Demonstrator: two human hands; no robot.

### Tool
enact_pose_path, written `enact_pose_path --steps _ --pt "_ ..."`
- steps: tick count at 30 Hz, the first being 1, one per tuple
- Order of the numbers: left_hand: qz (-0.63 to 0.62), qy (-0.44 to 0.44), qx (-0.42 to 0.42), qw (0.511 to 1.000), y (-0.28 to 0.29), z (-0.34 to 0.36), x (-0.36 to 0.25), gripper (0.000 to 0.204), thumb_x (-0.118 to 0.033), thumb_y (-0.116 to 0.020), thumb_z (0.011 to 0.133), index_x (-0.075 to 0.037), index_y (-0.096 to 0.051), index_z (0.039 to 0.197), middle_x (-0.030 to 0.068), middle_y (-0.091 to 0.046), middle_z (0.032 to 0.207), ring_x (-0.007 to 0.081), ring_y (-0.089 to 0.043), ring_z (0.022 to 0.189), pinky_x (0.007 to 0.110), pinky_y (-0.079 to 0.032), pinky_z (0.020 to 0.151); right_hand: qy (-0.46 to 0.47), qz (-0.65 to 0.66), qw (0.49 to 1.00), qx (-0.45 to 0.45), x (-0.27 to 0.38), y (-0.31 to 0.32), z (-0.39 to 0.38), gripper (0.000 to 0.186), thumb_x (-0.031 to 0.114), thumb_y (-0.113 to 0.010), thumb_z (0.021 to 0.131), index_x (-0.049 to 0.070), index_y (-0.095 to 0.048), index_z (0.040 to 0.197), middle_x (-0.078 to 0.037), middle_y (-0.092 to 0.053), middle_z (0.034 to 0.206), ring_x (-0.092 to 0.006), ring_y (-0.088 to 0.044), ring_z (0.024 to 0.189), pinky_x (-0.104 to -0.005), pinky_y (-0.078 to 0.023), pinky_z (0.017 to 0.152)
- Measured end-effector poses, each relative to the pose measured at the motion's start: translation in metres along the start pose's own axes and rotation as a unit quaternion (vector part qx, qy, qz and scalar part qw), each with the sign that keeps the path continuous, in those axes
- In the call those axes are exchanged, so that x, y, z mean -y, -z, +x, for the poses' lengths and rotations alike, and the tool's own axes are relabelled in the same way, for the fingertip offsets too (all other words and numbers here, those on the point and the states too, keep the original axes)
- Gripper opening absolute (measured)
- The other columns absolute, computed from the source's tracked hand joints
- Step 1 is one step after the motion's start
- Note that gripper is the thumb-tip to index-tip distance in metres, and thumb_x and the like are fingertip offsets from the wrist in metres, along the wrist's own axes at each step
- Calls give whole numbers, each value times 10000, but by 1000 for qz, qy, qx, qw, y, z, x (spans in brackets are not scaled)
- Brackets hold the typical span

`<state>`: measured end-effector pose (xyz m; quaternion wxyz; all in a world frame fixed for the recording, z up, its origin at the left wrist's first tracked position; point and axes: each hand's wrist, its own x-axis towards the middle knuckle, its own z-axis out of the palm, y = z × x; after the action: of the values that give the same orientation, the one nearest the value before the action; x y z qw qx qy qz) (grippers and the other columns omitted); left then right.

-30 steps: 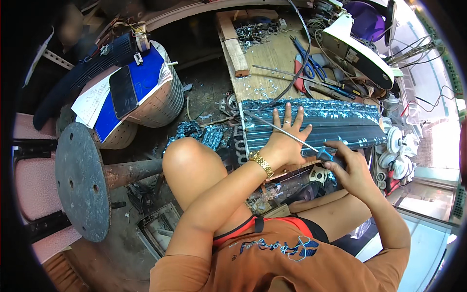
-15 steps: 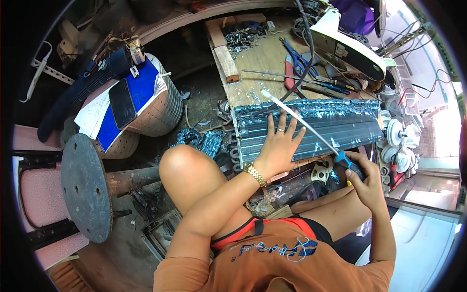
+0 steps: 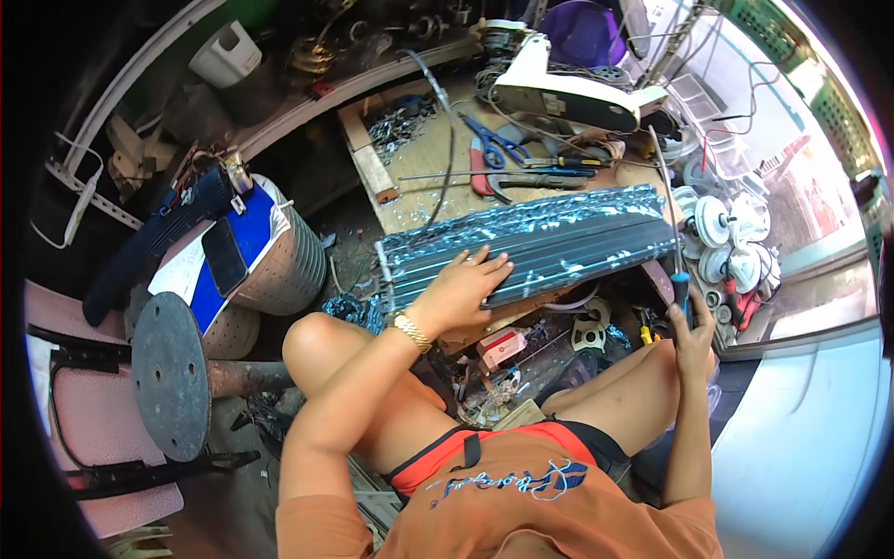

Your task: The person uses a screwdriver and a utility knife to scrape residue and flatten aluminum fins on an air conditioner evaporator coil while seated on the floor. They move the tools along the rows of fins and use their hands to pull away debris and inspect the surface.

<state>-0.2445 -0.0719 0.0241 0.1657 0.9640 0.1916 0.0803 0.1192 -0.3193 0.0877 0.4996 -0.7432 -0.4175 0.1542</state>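
Note:
A long dark ribbed panel [image 3: 559, 250], with shiny bluish shredded strips along its far edge, lies across the front of the wooden bench. My left hand [image 3: 461, 287] rests flat on its near left part, fingers stretched out and holding nothing. Beyond the panel's right end, my right hand [image 3: 691, 335] is closed around the blue and black handle of a long screwdriver [image 3: 681, 284]. The shaft points away from me past that end of the panel; whether it touches the panel I cannot tell.
Scissors with blue handles [image 3: 494, 142], red-handled pliers [image 3: 479, 168] and a thin rod lie behind the panel on the bench [image 3: 419, 200]. White spools [image 3: 712, 219] crowd the right side. A phone [image 3: 223, 256] sits on a blue folder atop a perforated drum [image 3: 293, 247] at left.
My right hand has swung the screwdriver from slanting across the panel to pointing away past its right end. My left hand has moved toward the panel's near edge. The view has shifted.

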Motion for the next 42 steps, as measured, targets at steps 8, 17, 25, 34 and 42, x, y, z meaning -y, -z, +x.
enact_pose_path --steps 8,17,25,34,42 --pt "39 -52 92 994 36 -43 6 965 -93 -852 752 -105 -441 1625 82 -471 1678 315 -507 1495 456 -428 1237 257 -305 912 91 21 24 86 478 203 -782 893 100 -724 1356 -151 -727 1158 -342 -654 1061 -439 -494 993" --pt "99 -5 32 995 18 -49 4 827 -38 -727 849 -160 -458 1621 77 -477 1672 309 -445 1548 557 -382 1250 351 -257 860 265 3 -137 165 482 290 -804 895 239 -739 1370 -122 -756 1106 -361 -697 1075 -461 -548 959" --pt "103 32 39 993 21 -64 -3 775 -38 -706 869 -145 -474 1602 109 -456 1679 328 -431 1553 577 -381 1235 380 -358 846 110 16 -234 162 327 291 -746 936 198 -775 1249 -100 -711 1108 -361 -640 1077 -484 -527 938" --pt "71 58 20 996 11 -53 -4 797 -94 -750 853 -139 -476 1600 137 -474 1659 369 -466 1522 574 -395 1223 269 -305 899 162 78 -376 202 255 259 -667 960 64 -805 1049 -213 -771 1094 -425 -750 1008 -522 -598 870" --pt "54 23 8 998 19 -72 20 701 -225 -807 883 -153 -563 1536 122 -541 1605 343 -524 1471 547 -423 1206 185 -476 848 142 80 -450 214 315 386 -796 862 90 -834 961 -184 -810 990 -372 -801 894 -492 -641 770"
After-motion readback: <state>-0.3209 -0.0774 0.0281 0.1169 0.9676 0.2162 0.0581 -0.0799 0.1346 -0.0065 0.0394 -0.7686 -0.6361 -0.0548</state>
